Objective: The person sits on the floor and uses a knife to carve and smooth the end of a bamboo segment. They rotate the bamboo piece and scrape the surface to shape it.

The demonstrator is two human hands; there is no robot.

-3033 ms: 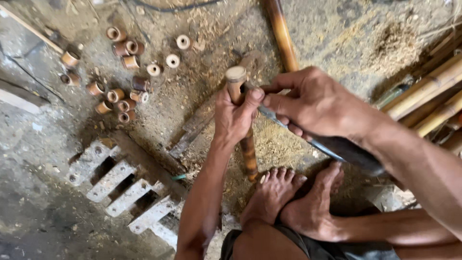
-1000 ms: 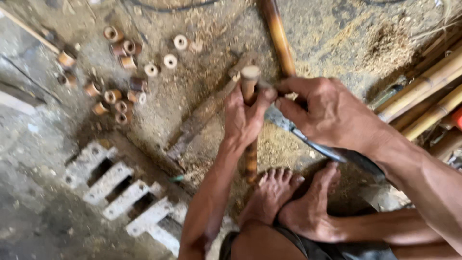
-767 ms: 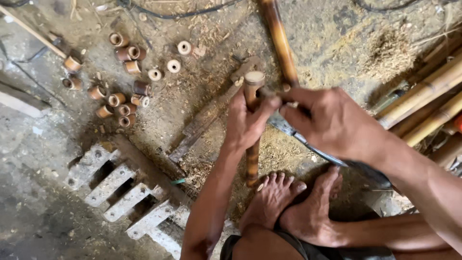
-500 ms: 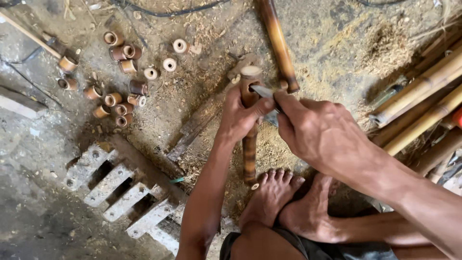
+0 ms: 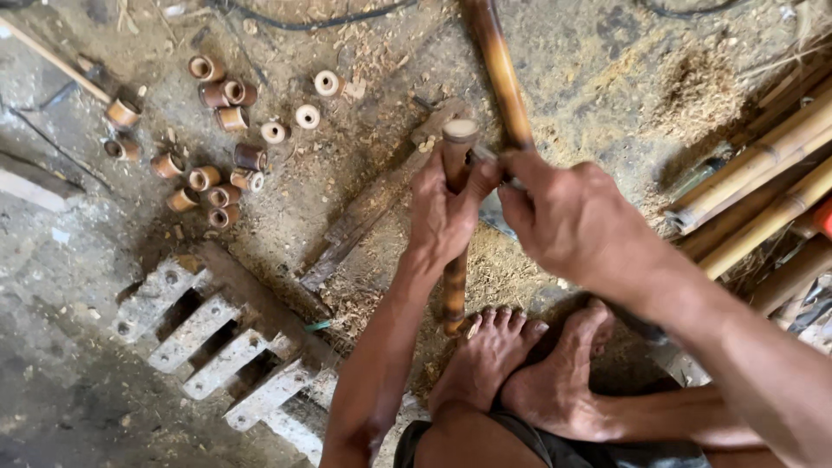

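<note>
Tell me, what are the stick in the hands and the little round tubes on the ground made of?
The stick looks like bamboo: a brown, smooth pole with ring joints and a pale cut top. The left hand grips it upright. The little tubes seem to be short bamboo pieces too, hollow in the middle with lighter cut ends. The right hand holds a tool, probably metal, mostly hidden.

floor (image 5: 78, 347): grey concrete under me, gritty and dusted with sawdust (image 5: 693, 87) | left: slotted concrete block (image 5: 208, 338) lying flat | upper left: short cut bamboo rings (image 5: 217, 165) scattered | right: long bamboo poles (image 5: 763, 182) stacked | top: dark cable (image 5: 303, 22) | light: even daylight
</note>
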